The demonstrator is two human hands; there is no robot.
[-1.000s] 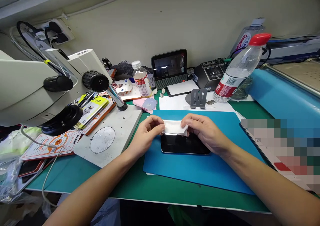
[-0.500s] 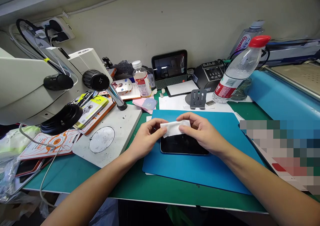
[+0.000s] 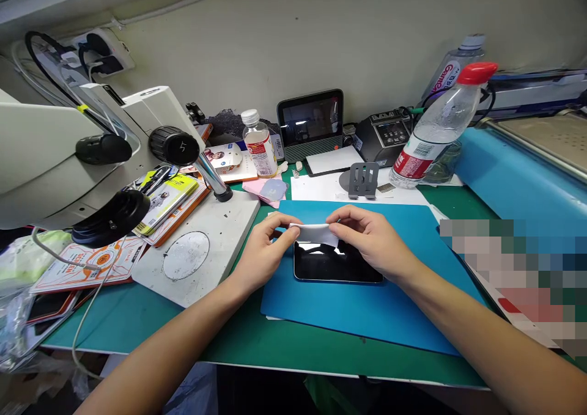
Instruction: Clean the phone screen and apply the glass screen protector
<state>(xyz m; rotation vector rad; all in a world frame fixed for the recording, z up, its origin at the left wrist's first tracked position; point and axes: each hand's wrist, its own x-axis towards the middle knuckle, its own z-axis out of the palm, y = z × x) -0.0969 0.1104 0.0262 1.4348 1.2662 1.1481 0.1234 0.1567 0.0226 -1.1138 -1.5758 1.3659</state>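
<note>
Between my two hands is a small white wipe (image 3: 315, 234), folded into a strip. My left hand (image 3: 266, 247) pinches its left end between thumb and fingers. The right end is pinched the same way by my right hand (image 3: 373, 241). Just below the wipe lies a dark, glossy tablet (image 3: 334, 265), face up, with the wipe's white reflection on its screen. My right hand hides part of the tablet's right side. Under the tablet is a blue mat (image 3: 321, 305).
A microscope (image 3: 110, 158) with a pale base plate (image 3: 224, 244) stands at left. Behind the mat are a grey stand (image 3: 364, 181), a small drink bottle (image 3: 259, 146) and a display (image 3: 312, 124). A red-capped bottle (image 3: 435, 128) leans at right, beside a blue machine (image 3: 518, 170).
The wipe has tipped, so its face shows less and its upper edge runs straighter between my hands. More of the tablet's screen shows below it. Both hands have barely shifted.
</note>
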